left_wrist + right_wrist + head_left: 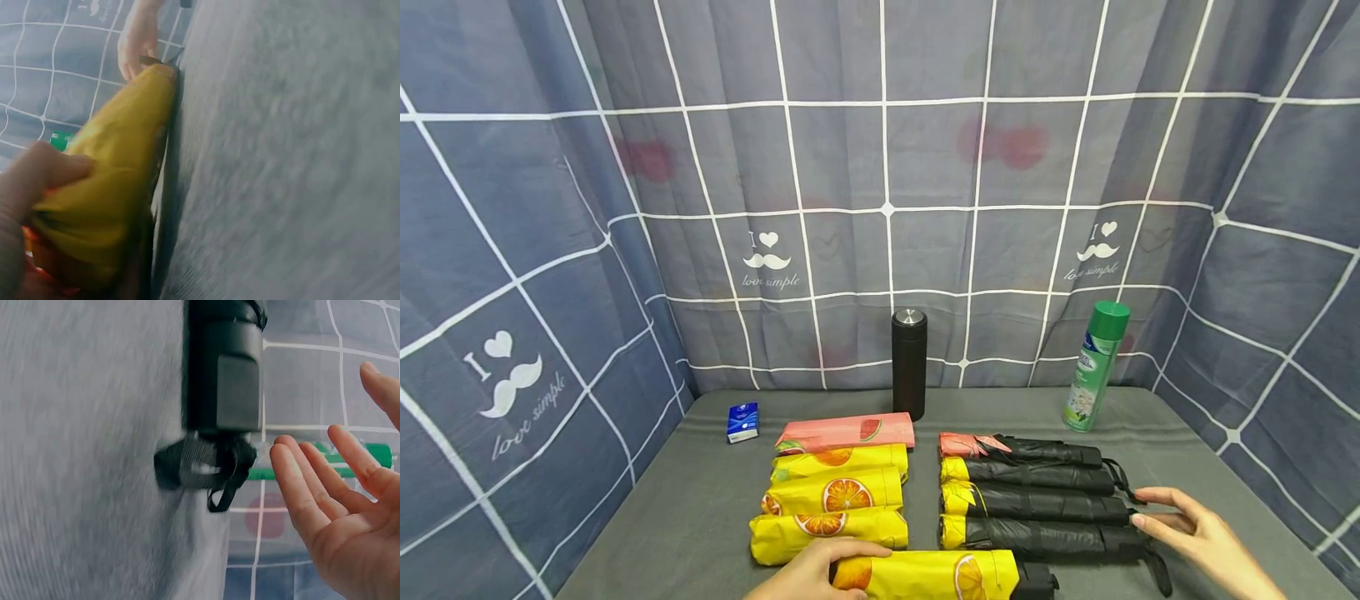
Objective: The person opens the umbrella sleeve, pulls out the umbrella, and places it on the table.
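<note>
A folded umbrella (925,575) in a yellow sleeve printed with orange slices lies at the front edge of the head view, its black end pointing right. My left hand (820,570) grips its left end; the thumb lies on the yellow fabric (119,150) in the left wrist view. My right hand (1206,533) is held with extended fingers by the handle ends of several black folded umbrellas (1045,502). In the right wrist view, a black handle (237,394) with a looped strap (215,469) appears beside that hand, apart from its fingers.
Several yellow sleeves (850,492) and a pink one (850,431) lie stacked in a column at left. Behind stand a black flask (909,367) and a green spray can (1096,367). A blue packet (742,422) lies back left. Checked curtains (835,167) enclose the grey table.
</note>
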### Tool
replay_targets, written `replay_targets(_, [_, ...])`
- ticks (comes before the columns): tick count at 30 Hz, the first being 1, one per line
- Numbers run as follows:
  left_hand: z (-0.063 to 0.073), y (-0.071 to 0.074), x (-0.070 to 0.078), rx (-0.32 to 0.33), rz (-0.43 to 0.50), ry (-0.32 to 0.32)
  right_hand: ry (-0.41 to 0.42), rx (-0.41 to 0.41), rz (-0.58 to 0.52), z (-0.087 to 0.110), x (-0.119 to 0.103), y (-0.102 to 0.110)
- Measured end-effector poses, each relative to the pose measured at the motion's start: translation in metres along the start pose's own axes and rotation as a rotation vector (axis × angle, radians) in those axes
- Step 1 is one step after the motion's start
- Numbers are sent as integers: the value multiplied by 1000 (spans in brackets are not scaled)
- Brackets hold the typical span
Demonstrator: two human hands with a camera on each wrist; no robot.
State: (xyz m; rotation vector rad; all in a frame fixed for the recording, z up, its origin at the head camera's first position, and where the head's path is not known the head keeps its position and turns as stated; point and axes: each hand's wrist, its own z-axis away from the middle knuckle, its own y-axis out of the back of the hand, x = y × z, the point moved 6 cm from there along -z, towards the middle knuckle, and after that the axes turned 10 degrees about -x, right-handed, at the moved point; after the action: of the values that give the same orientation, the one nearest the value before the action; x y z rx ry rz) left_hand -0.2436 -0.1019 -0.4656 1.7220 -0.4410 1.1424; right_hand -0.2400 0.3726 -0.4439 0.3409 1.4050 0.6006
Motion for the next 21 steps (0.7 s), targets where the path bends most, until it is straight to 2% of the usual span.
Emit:
replay_targets(2, [0, 3, 3, 48, -3, -15, 34, 0, -42, 0, -5, -4])
replay_targets(4, [0, 5, 6, 82, 40, -18, 54, 10, -65, -1, -8, -7])
replay_targets(7, [0, 7, 9, 133, 96, -11, 125, 4, -78, -1, -17, -11])
replay_targets(9, [1, 8, 10, 164, 131, 8, 194, -29, -105, 0, -25, -15])
replay_targets(13, [2, 10, 17, 203, 173, 14, 418, -221, -248, 4, -50, -30])
replay_targets(16, [0, 12, 25, 220, 232, -37, 601, -395, -359, 5, -69, -48])
replay_targets(19, [-1, 14, 33, 244, 277, -100, 710, -546, -472, 6, -83, -69])
replay_targets(21, [-1, 15, 39, 263, 283, -131, 719, -619, -536, 5, -89, -84])
